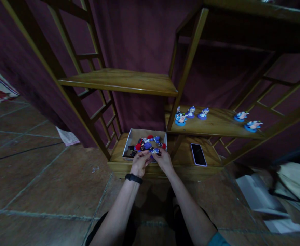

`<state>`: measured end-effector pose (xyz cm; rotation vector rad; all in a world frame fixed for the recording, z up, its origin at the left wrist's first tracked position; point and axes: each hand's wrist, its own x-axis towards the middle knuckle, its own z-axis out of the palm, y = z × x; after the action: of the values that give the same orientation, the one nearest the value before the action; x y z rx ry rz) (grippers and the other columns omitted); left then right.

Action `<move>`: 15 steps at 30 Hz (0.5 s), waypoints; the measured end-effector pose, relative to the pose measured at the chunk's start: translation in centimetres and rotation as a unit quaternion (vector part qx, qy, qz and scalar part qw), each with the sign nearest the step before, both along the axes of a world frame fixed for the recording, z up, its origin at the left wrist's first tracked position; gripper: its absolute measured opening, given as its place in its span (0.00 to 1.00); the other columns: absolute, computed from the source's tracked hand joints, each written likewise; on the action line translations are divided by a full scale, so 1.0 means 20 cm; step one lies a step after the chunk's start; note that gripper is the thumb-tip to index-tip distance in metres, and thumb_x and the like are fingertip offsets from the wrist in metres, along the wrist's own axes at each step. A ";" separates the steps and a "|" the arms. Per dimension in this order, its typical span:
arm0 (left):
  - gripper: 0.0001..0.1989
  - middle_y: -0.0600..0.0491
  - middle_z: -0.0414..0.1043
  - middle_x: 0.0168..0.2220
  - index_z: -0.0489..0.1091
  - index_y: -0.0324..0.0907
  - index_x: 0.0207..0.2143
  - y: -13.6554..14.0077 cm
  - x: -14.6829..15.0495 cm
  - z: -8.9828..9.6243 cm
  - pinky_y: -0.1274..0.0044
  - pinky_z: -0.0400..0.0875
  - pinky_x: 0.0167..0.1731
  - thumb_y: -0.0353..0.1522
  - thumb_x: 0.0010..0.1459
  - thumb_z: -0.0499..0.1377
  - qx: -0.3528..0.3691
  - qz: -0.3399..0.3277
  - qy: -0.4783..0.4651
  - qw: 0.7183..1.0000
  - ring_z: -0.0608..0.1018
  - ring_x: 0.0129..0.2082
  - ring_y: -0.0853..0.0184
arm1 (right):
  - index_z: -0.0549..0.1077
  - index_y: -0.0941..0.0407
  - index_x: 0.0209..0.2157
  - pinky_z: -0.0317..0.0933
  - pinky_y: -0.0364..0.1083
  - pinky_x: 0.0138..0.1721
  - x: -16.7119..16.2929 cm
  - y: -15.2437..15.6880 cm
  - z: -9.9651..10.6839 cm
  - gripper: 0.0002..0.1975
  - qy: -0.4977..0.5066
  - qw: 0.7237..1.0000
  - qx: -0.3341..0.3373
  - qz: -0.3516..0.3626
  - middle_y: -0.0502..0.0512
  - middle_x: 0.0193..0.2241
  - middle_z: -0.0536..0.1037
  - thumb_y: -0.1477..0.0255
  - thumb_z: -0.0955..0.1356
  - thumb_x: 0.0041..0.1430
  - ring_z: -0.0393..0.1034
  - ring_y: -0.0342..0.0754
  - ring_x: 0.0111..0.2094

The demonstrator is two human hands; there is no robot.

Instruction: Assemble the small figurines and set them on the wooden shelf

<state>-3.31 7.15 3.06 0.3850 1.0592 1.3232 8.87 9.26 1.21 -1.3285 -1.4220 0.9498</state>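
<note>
Between my two hands, at the front edge of an open cardboard box [127,142], is a small purple-and-white figurine [154,151]. My right hand [163,160] pinches it from the right. From the left, my left hand [140,163], with a black band on its wrist, has its fingers closed against the figurine's lower side. Its fingertips are partly hidden. Several more figurines [147,145] in purple, red and black lie jumbled inside the box, just beyond my hands.
The box stands on the low board of a wooden shelf unit [119,79]. To its right lies a phone [198,154]. Several figurines on blue or purple bases, including a pink one [182,119], stand on the shelf [216,124] above. White boxes [260,194] are on the floor at right.
</note>
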 end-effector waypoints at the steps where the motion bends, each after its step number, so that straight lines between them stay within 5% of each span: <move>1: 0.11 0.52 0.74 0.24 0.69 0.36 0.30 0.00 0.00 0.00 0.76 0.74 0.28 0.22 0.42 0.65 -0.002 0.002 -0.001 1.000 0.77 0.23 0.70 | 0.74 0.52 0.36 0.64 0.46 0.38 0.00 0.00 0.00 0.12 0.009 1.000 -0.006 0.005 0.50 0.32 0.78 0.69 0.68 0.46 0.72 0.48 0.33; 15: 0.09 0.48 0.76 0.26 0.71 0.35 0.32 0.03 -0.03 -0.01 0.77 0.75 0.30 0.18 0.46 0.59 -0.039 -0.023 -0.053 0.998 0.78 0.25 0.68 | 0.76 0.54 0.34 0.63 0.49 0.45 -0.03 0.01 0.00 0.14 0.161 0.984 -0.080 0.001 0.51 0.35 0.79 0.71 0.69 0.42 0.71 0.49 0.39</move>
<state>-3.92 7.80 2.87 0.2771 1.0045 1.2436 8.34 9.43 1.24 -1.2217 -1.1180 1.2402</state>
